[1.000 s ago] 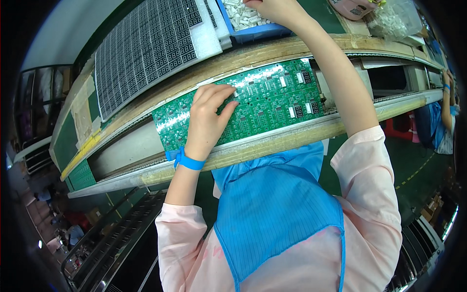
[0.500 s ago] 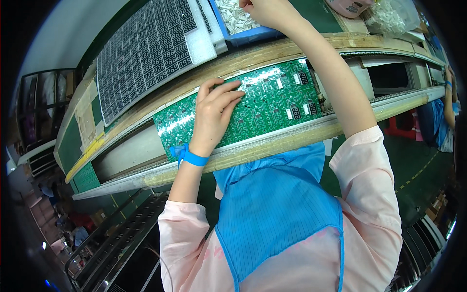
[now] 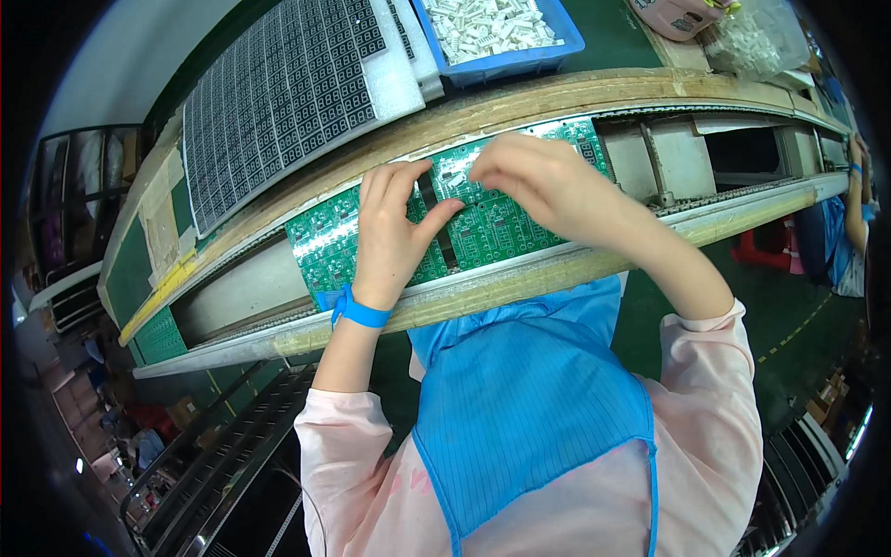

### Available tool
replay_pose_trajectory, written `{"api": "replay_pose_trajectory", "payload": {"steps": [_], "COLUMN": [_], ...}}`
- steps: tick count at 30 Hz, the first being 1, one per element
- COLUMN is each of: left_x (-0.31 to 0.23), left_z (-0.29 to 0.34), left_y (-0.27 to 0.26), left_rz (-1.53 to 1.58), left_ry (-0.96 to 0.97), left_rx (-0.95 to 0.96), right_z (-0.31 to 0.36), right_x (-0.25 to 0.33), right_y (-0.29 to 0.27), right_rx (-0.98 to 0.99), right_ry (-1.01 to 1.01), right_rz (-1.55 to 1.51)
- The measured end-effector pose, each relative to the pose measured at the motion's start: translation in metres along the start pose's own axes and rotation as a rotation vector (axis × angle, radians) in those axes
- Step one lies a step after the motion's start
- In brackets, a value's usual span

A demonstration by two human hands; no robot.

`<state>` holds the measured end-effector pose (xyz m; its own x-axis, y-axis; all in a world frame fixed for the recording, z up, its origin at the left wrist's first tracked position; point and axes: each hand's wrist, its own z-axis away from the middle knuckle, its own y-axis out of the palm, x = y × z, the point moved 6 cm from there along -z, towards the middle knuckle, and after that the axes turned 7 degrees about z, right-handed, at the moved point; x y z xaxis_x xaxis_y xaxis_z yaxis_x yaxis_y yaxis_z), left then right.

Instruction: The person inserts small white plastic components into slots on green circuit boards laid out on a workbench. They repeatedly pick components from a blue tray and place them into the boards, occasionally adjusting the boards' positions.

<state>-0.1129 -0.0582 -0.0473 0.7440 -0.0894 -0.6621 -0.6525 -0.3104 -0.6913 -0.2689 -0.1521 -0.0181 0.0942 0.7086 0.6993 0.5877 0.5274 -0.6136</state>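
Observation:
My left hand (image 3: 392,223), a blue strap at its wrist, lies over the left green circuit board (image 3: 320,243) with fingers and thumb spread; it is open. A dark narrow gap separates that board from the right green circuit board (image 3: 501,227). Above this second board my right hand (image 3: 552,190) is closed, thumb and fingertips drawn together; whatever is between them is hidden. Part of a black digit display (image 3: 587,150) shows on the board beyond the hand. The boards sit in a rail track running across in front of me.
A blue bin (image 3: 520,63) of white connectors stands beyond the track. Left of it lies a foam sheet (image 3: 397,88) with rows of digit displays. A clear bag (image 3: 756,42) of pale parts is at the far right. The wooden front rail (image 3: 501,283) edges the track.
My right hand has come back from the blue bin to above the right board. A gap now shows between the boards beside my left hand, whose thumb and fingers have spread wider.

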Motion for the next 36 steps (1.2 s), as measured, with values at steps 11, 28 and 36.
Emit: {"api": "replay_pose_trajectory", "payload": {"steps": [11, 28, 36], "left_x": [-0.011, -0.02, -0.017], "left_z": [-0.008, -0.004, -0.006], "left_y": [0.011, 0.015, 0.017], "left_rz": [0.022, -0.04, -0.053], "left_ry": [0.14, 0.097, 0.103], "left_rx": [0.025, -0.098, -0.138], "right_z": [0.034, 0.043, 0.026], "right_x": [-0.027, -0.038, -0.028], "right_y": [-0.003, -0.026, -0.024], "right_rx": [0.102, -0.088, -0.101], "right_ry": [0.368, 0.277, 0.093], "right_rz": [-0.123, 0.009, 0.26]}}
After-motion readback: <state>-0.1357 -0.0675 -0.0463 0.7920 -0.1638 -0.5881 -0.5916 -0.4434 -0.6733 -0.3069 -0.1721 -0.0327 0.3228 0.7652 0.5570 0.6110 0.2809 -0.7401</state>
